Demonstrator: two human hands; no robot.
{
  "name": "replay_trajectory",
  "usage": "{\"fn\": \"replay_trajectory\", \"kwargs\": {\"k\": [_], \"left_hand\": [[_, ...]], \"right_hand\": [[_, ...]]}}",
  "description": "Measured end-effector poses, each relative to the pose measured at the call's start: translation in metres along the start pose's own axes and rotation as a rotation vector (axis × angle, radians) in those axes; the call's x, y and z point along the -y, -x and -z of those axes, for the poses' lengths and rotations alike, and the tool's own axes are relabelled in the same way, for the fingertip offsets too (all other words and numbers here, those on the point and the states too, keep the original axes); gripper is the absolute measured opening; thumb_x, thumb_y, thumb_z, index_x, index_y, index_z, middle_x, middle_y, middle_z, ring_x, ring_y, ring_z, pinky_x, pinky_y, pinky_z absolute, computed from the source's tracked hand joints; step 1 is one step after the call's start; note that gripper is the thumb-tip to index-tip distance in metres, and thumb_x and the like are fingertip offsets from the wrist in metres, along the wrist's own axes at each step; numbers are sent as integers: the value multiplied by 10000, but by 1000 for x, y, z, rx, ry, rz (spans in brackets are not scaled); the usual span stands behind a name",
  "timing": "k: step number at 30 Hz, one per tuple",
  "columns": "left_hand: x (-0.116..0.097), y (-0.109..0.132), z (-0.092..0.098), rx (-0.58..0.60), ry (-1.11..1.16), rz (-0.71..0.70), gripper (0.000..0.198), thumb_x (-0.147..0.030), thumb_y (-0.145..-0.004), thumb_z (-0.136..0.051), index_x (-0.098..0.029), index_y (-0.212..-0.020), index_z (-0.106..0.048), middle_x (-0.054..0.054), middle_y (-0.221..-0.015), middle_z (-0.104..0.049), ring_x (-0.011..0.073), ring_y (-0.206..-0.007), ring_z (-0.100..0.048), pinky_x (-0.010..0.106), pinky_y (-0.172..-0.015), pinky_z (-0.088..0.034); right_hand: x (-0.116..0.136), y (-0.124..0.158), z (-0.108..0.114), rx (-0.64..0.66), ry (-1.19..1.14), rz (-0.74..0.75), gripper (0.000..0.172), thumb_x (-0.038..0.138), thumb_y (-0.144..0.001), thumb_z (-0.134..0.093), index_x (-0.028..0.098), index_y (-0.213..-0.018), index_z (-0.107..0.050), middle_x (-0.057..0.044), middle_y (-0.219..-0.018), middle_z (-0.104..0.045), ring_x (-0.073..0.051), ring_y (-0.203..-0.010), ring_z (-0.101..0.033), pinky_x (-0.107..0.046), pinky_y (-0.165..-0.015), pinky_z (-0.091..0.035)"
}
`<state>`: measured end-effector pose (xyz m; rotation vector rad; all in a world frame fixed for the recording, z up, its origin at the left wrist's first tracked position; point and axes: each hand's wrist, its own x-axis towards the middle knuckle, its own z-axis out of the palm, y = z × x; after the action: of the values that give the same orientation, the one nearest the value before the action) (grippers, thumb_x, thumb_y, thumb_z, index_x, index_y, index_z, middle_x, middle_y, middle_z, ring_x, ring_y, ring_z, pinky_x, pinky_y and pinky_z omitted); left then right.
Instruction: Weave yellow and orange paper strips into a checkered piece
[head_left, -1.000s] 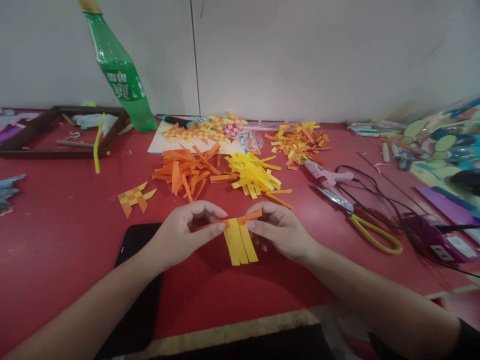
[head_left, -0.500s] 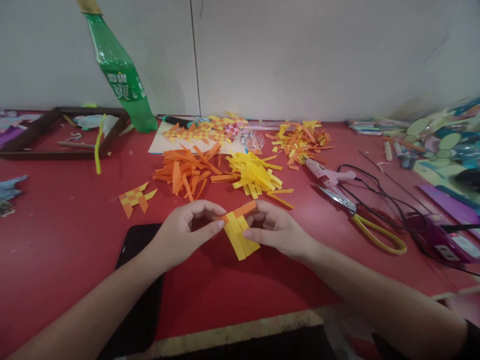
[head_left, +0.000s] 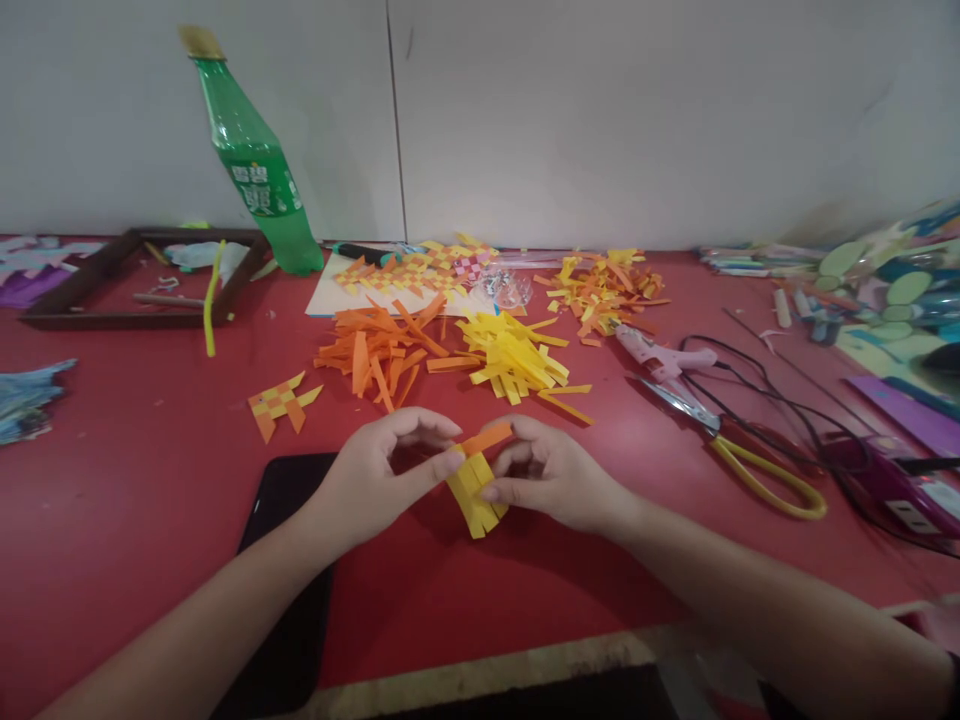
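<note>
Between my hands are several yellow paper strips point(head_left: 471, 492) side by side, with an orange paper strip point(head_left: 489, 437) crossing their upper end. My left hand point(head_left: 382, 465) pinches the upper left corner where the colours meet, thumb in front. My right hand point(head_left: 551, 470) grips the right side, its thumb on the yellow strips and its fingers behind, partly hidden. Past my hands lie a pile of orange strips point(head_left: 367, 345) and a pile of yellow strips point(head_left: 514, 355). A woven orange and yellow paper fish point(head_left: 281, 402) rests left of them.
A black phone point(head_left: 285, 620) lies under my left forearm. Scissors point(head_left: 765, 480), a pink glue gun point(head_left: 660, 352) and its cable are on the right. At the back stand a green bottle point(head_left: 259, 165) and a dark frame point(head_left: 142, 318); more woven fish point(head_left: 405, 272) lie on a card.
The yellow strips have tilted, and their lower ends look shorter and slightly spread apart. Both hands keep their grip. The whole view has shifted slightly, with things appearing lower and farther right.
</note>
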<state>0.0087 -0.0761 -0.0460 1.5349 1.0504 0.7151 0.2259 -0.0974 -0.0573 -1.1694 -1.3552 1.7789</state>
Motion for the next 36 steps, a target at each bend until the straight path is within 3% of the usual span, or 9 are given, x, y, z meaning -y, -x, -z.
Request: {"fn": "replay_trajectory", "kwargs": {"k": [6,11,15,19,22,27,36], "left_hand": [[-4,0,-1,15,0,28,238,-333,-796,-711,-188,-972,-646,27,-913,-708,157,-849,-675,245,-760,-541],[-4,1,-2,43,39,41,222,-311,-804,-699,-186,-977,-639,14,-858,-707,140,-777,-675,219,-683,-537],[-5,0,-3,71,43,25,184,-280,-793,-701,-180,-939,-652,11,-834,-714,134,-749,-672,207,-658,-531],[-7,2,-3,120,20,25,148,-274,-800,-692,-178,-913,-687,17,-840,-739,137,-744,-681,208,-668,-533],[-6,2,-3,144,11,18,176,-287,-800,-697,-185,-943,-710,26,-895,-757,156,-805,-698,220,-716,-542],[-6,2,-4,200,-13,9,179,-310,-814,-686,-186,-932,-738,37,-904,-768,187,-832,-710,255,-742,-550],[-8,4,-4,261,-4,26,215,-314,-722,-785,-185,-889,-740,25,-842,-765,188,-778,-699,251,-700,-534]], "right_hand": [[-2,1,-2,-2,4,4,453,248,-687,-797,198,-1025,-500,57,-674,-647,-99,-620,-644,-201,-584,-467],[-4,3,-2,5,0,92,541,198,-690,-793,221,-1134,-484,53,-726,-651,-96,-649,-646,-215,-628,-505],[-5,3,-2,24,-28,123,528,195,-703,-779,232,-1134,-477,46,-746,-630,-105,-686,-645,-228,-650,-527],[-5,2,-3,-19,33,142,568,230,-630,-838,233,-1099,-519,8,-918,-622,-100,-719,-624,-220,-648,-524],[-5,2,-5,-15,73,193,480,286,-671,-813,220,-1065,-548,-16,-978,-620,-110,-786,-609,-218,-675,-517],[-6,1,-10,-76,181,231,279,430,-830,-662,191,-953,-589,-32,-894,-623,-130,-800,-589,-245,-698,-497],[-2,3,-15,-137,324,236,335,507,-848,-606,187,-784,-530,11,-702,-526,-92,-592,-456,-204,-506,-363]]}}
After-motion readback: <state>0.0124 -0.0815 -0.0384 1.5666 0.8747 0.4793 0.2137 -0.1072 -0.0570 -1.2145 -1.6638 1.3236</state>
